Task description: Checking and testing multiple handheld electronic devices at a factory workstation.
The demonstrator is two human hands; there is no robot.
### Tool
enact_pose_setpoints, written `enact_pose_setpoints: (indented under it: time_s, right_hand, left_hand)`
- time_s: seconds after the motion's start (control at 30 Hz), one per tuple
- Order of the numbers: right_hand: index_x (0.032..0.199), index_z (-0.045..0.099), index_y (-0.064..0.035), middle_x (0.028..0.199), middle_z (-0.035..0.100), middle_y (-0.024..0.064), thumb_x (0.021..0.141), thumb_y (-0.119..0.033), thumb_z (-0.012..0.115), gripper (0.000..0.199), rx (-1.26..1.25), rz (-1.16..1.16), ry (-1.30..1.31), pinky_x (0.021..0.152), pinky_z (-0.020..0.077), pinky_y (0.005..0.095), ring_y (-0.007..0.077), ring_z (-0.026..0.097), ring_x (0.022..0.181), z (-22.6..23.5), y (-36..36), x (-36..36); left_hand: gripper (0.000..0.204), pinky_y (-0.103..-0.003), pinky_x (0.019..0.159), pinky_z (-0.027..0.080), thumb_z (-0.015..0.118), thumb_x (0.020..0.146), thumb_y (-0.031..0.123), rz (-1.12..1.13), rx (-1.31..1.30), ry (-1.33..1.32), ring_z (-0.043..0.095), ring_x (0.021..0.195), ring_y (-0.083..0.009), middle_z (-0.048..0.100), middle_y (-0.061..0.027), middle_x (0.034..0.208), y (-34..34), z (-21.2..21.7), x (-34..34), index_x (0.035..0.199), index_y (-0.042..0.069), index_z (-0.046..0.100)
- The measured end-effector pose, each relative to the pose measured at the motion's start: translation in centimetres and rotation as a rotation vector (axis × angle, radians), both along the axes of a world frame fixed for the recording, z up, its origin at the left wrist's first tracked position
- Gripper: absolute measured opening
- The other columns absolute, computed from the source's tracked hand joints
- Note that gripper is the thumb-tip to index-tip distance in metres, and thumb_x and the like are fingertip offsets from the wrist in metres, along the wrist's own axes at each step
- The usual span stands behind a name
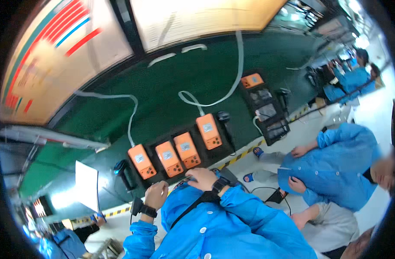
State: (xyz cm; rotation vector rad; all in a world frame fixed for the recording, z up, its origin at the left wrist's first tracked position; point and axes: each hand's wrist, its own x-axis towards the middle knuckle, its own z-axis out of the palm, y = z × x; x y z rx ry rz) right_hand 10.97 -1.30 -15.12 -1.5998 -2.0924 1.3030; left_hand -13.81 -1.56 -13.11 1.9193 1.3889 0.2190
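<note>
My left hand [156, 194] is curled closed just off the near table edge, below the leftmost orange phone [141, 161], and no object shows in it. My right hand [202, 178] is bent with its fingers together in front of my body; a thin bit shows at its fingertips, too small to name. Two more orange phones, one [166, 156] left of the other [185, 147], lie back up on a black mat [163, 172]. Farther right is another orange phone [208, 129]. White cables [132, 116] plug into the leftmost and rightmost phones. Neither hand touches a phone.
A black handheld scanner [123, 173] stands left of the phones, another [224, 118] to their right. A black tray [266, 110] with an orange phone [252, 80] sits farther right on the green table [163, 95]. A seated person in blue [340, 162] is at my right.
</note>
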Motion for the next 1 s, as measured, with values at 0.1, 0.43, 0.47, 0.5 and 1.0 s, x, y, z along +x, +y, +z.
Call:
enact_pose_setpoints:
  time_s: [0.1, 0.43, 0.47, 0.5, 1.0]
  right_hand:
    - [0.104, 0.059, -0.0063, 0.098, 0.064, 0.0157, 0.079, -0.026, 0.063, 0.033, -0.003, -0.071, 0.17, 0.079, 0.0485, 0.0413, 0.0318, 0.062, 0.092, -1.1, -0.2, -0.3]
    - [0.092, 0.059, -0.0067, 0.081, 0.065, 0.0103, 0.076, -0.023, 0.064, 0.024, -0.013, -0.295, 0.389, 0.064, 0.0489, 0.0403, 0.0278, 0.063, 0.077, -0.1, 0.5, -4.8]
    - [0.092, 0.059, -0.0067, 0.081, 0.065, 0.0103, 0.076, -0.023, 0.064, 0.024, 0.013, -0.308, 0.398, 0.064, 0.0489, 0.0403, 0.0278, 0.063, 0.077, 0.0, 0.4, -4.9]
    - [0.092, 0.059, -0.007, 0.081, 0.065, 0.0102, 0.076, -0.023, 0.064, 0.024, 0.009, -0.308, 0.368, 0.065, 0.0489, 0.0407, 0.0278, 0.063, 0.077, 0.1, 0.3, -4.9]
    - [0.096, 0.059, -0.0069, 0.087, 0.065, 0.0135, 0.077, -0.027, 0.064, 0.028, -0.073, -0.204, 0.268, 0.072, 0.0481, 0.0438, 0.0341, 0.062, 0.084, -0.1, -0.6, -5.1]
  left_hand:
    - [0.009, -0.038, 0.062, 0.048, 0.057, 0.082, 0.014, -0.027, 0.005, -0.026, 0.061, 0.069, -0.0284, 0.062, -0.0118, 0.076, 0.5, -0.4, 0.9, 0.086, 0.007, 0.06]
    - [0.017, -0.026, 0.063, 0.047, 0.057, 0.087, 0.014, 0.074, -0.294, -0.28, 0.06, 0.071, -0.0114, 0.063, -0.0083, 0.078, 2.0, -2.1, 1.6, 0.095, -0.001, 0.059]
    - [0.016, -0.026, 0.062, 0.048, 0.057, 0.087, 0.013, 0.017, -0.242, -0.23, 0.061, 0.07, -0.0119, 0.064, -0.0083, 0.079, 2.3, -2.0, 1.3, 0.095, -0.001, 0.059]
    - [0.016, -0.026, 0.063, 0.048, 0.057, 0.087, 0.012, 0.019, -0.235, -0.2, 0.061, 0.07, -0.0123, 0.064, -0.0083, 0.078, 2.6, -1.9, 1.4, 0.095, -0.001, 0.059]
    - [0.018, -0.026, 0.071, 0.049, 0.056, 0.087, 0.008, 0.182, -0.397, -0.444, 0.061, 0.082, -0.0142, 0.064, -0.009, 0.094, 0.2, -2.7, 2.0, 0.102, -0.002, 0.054]
